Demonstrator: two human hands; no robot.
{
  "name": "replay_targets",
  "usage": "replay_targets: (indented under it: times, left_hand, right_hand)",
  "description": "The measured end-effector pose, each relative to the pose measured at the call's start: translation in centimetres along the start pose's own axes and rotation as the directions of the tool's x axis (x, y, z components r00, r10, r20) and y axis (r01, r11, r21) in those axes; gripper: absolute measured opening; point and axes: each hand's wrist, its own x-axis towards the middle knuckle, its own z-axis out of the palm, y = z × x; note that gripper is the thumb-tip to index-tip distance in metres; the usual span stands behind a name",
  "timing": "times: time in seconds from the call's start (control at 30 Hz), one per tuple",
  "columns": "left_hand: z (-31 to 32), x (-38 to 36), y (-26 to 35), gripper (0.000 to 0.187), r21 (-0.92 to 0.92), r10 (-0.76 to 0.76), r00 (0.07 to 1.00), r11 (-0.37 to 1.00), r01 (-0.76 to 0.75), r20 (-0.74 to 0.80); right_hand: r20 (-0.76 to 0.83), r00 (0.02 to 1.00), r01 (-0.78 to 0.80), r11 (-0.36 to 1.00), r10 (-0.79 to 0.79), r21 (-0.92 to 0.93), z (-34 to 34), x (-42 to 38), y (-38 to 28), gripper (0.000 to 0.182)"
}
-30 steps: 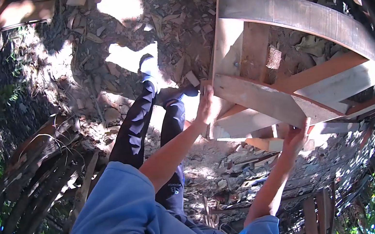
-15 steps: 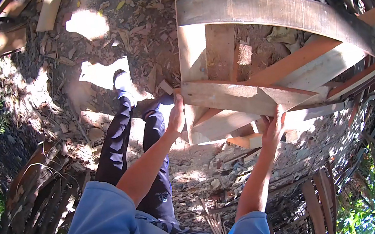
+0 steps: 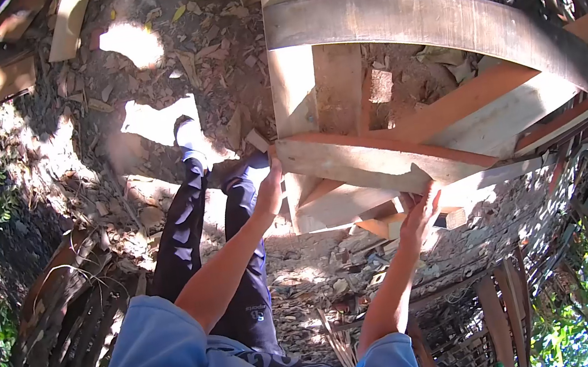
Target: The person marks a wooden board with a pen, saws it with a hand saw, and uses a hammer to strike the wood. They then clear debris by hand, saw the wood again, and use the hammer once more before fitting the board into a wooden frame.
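A short wooden plank (image 3: 360, 161) lies across the slatted wooden frame, held between my two hands. My left hand (image 3: 270, 195) grips the plank's left end, its fingertips at the corner; part of the fingers is hidden behind the wood. Under the lower edge, toward the plank's right part, my right hand (image 3: 420, 219) holds on with fingers bent against the board. Behind the plank, an upright board (image 3: 296, 98) and a diagonal board (image 3: 473, 97) of the frame cross. A curved-looking board (image 3: 420, 8) spans the frame higher up.
Dry leaves and dirt cover the ground (image 3: 210, 43). My legs (image 3: 188, 216) are left of the frame. A wood block (image 3: 455, 218) sits beside my right hand. Several loose slats (image 3: 57, 290) are piled at the lower left, and more boards (image 3: 494, 321) stand at the lower right.
The plank has tipped in my hands, so more of its reddish upper edge shows. My right hand has moved slightly left and down with it. The whole view has shifted a little.
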Motion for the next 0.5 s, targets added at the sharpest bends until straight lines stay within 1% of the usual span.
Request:
replay_targets:
  times: [0.03, 0.1, 0.13, 0.2, 0.3, 0.4, 0.43, 0.47, 0.5]
  left_hand:
    - [-0.2, -0.2, 0.4, 0.104, 0.017, -0.001, 1.0, 1.0, 0.001, 0.014]
    - [-0.8, -0.2, -0.4, 0.103, 0.022, -0.043, 0.999, 0.999, 0.042, 0.031]
    - [-0.6, -0.4, 0.4, 0.103, 0.054, -0.073, 0.997, 0.996, 0.071, 0.027]
    - [0.1, -1.9, 2.1, 0.101, 0.102, -0.135, 0.991, 0.986, 0.133, 0.011]
    - [0.4, -2.2, 2.8, 0.086, 0.219, -0.112, 0.993, 0.969, 0.118, -0.038]
    - [-0.6, -2.1, 3.5, 0.095, 0.3, -0.125, 0.992, 0.946, 0.119, 0.0]
    - [-0.9, -1.7, 2.9, 0.102, 0.273, -0.07, 0.997, 0.96, 0.064, 0.013]
    - [-1.5, -1.3, 2.3, 0.103, 0.238, -0.083, 0.995, 0.969, 0.067, 0.057]
    - [-1.8, -1.0, 1.6, 0.102, 0.193, -0.096, 0.994, 0.977, 0.084, 0.053]
  right_hand:
    - [-0.006, 1.0, 0.012, 0.999, -0.012, 0.03, 0.2, 0.1, 0.3, 0.064]
    - [0.025, 1.0, 0.003, 1.0, -0.003, 0.025, -0.5, -0.2, 0.1, 0.064]
    - [0.044, 0.999, 0.01, 0.999, -0.012, 0.032, -0.1, -0.2, -0.3, 0.064]
    - [0.028, 0.999, 0.023, 1.0, -0.022, -0.002, 0.3, -0.6, -1.1, 0.06]
    - [-0.013, 1.0, 0.016, 1.0, -0.016, -0.007, 1.0, -1.4, -2.0, 0.058]
    - [-0.054, 0.998, 0.019, 0.999, -0.017, 0.033, 1.8, -1.7, -1.1, 0.053]
    - [-0.06, 0.998, 0.004, 0.998, -0.001, 0.059, 2.3, -1.9, -0.8, 0.052]
    - [-0.065, 0.998, -0.01, 0.996, 0.016, 0.086, 2.6, -2.1, -0.4, 0.051]
    - [-0.032, 0.999, -0.037, 0.997, 0.039, 0.067, 2.9, -2.0, 0.2, 0.052]
